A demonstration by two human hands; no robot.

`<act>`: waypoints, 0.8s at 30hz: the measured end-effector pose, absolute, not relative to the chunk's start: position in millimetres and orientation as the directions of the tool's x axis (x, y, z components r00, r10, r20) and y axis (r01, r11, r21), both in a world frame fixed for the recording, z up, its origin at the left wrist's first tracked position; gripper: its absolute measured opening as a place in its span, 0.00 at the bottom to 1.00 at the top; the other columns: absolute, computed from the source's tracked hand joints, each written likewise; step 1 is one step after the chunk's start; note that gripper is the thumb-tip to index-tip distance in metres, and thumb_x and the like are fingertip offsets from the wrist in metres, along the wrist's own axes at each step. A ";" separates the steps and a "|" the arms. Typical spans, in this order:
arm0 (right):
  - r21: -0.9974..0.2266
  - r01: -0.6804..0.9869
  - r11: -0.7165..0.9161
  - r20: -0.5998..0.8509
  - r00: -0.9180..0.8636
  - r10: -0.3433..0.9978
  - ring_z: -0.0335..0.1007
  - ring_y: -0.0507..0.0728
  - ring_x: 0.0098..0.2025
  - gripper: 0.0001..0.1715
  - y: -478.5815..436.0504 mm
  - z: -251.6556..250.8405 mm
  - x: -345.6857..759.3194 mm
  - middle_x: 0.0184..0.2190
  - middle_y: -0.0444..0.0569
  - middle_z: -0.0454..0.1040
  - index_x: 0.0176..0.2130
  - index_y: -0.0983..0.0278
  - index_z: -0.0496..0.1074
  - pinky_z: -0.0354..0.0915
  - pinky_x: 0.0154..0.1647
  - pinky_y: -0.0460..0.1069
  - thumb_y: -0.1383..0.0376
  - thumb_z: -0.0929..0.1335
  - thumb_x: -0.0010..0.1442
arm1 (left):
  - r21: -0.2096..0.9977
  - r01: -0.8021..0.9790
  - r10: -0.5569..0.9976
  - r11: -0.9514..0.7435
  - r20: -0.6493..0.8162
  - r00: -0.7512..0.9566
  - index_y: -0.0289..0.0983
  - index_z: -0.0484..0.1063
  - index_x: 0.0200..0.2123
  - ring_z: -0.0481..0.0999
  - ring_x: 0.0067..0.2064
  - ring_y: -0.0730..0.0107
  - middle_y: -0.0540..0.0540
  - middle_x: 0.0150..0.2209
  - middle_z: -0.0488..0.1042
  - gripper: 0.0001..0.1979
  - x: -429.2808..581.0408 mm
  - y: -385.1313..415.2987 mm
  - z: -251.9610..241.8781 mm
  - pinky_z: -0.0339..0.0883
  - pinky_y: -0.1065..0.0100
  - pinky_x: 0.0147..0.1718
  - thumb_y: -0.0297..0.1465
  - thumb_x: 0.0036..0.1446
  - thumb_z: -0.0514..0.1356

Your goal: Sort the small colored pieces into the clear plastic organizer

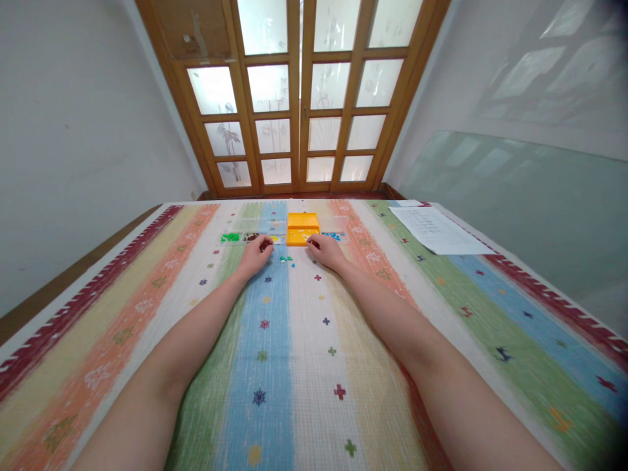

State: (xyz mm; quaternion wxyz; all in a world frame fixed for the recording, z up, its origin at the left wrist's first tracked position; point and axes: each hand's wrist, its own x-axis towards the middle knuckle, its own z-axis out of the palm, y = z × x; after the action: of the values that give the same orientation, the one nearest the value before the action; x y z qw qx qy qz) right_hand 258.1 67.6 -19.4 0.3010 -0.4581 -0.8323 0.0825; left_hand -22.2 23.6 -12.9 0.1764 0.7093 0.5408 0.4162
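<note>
Near the far side of the table, my left hand point(256, 254) rests with its fingers curled, in front of the clear boxes of dark brown pieces point(251, 237) and yellow pieces point(276, 239). Whatever its fingers may hold is too small to make out. My right hand point(326, 251) is closed in a pinch at the front right corner of an open yellow box point(303, 219), which has small whitish pieces in it. I cannot see what lies between those fingertips. A few small green and blue pieces point(286, 260) lie loose on the cloth between my hands.
Green pieces point(230, 237) fill a clear box at the left, and blue pieces point(333, 236) sit in another behind my right hand. Printed paper sheets point(436, 230) lie at the right. A striped cloth point(275, 418) covers the table; wooden glass-paned doors point(298, 98) stand beyond.
</note>
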 end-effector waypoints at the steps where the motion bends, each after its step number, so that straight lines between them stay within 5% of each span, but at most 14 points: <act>1: -0.413 0.711 0.569 0.427 -0.401 0.810 0.73 0.57 0.41 0.10 67.5 -19.4 258.0 0.39 0.49 0.80 0.42 0.61 0.78 0.61 0.42 0.48 0.65 0.66 0.67 | 0.722 0.607 0.915 -0.332 0.403 0.021 0.40 0.73 0.40 0.74 0.35 0.66 0.49 0.33 0.77 0.07 -27.0 27.6 -15.7 0.68 0.65 0.38 0.31 0.60 0.57; 9: -0.403 0.713 0.573 0.426 -0.408 0.808 0.72 0.57 0.41 0.10 66.0 -17.8 257.6 0.39 0.50 0.80 0.41 0.61 0.78 0.60 0.41 0.48 0.66 0.66 0.68 | 0.871 0.415 0.898 -0.261 0.377 -0.227 0.37 0.73 0.42 0.76 0.35 0.68 0.46 0.36 0.77 0.10 -57.7 52.0 -31.4 0.70 0.68 0.35 0.34 0.61 0.56; 14: -0.356 0.704 0.615 0.416 -0.470 0.779 0.71 0.58 0.41 0.10 57.9 -9.0 253.9 0.40 0.50 0.80 0.41 0.61 0.78 0.60 0.43 0.49 0.65 0.65 0.69 | 0.928 0.311 0.916 -0.203 0.292 -0.274 0.35 0.72 0.53 0.76 0.32 0.72 0.42 0.45 0.81 0.17 -62.1 54.8 -32.8 0.72 0.69 0.35 0.33 0.63 0.56; 24: -0.218 0.543 0.811 0.359 -0.728 0.584 0.70 0.60 0.47 0.12 28.0 2.4 212.8 0.44 0.53 0.77 0.48 0.60 0.78 0.60 0.51 0.52 0.61 0.67 0.70 | 0.879 0.423 0.921 -0.222 0.331 -0.205 0.37 0.74 0.53 0.76 0.32 0.69 0.43 0.44 0.80 0.16 -59.3 53.7 -36.1 0.72 0.66 0.37 0.34 0.64 0.57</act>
State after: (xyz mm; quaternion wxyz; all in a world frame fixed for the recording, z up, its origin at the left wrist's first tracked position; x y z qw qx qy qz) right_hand 212.8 28.0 2.4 0.2091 -0.3037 -0.9282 0.0488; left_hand -59.3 53.7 -36.1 0.2394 0.5832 0.5759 0.5204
